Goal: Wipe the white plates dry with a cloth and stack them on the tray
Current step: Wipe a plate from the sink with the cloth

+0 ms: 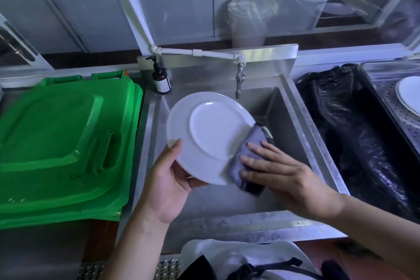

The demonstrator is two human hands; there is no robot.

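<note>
Two hands work over the steel sink (293, 107): the left hand (169, 185) grips the lower rim of a white plate (204, 136) held underside up, thumb curled over its edge, while the right hand (279, 173) presses a grey cloth (248, 154) with straight fingers against the plate's right rim.

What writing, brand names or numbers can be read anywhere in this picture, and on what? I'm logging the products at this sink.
Nothing here can be read.
Brown pump bottle at the sink's back left corner: pale label with small print and a reddish mark, too small and blurred to read.
White plate, cloth, green bin lid and tap: no text visible.
</note>
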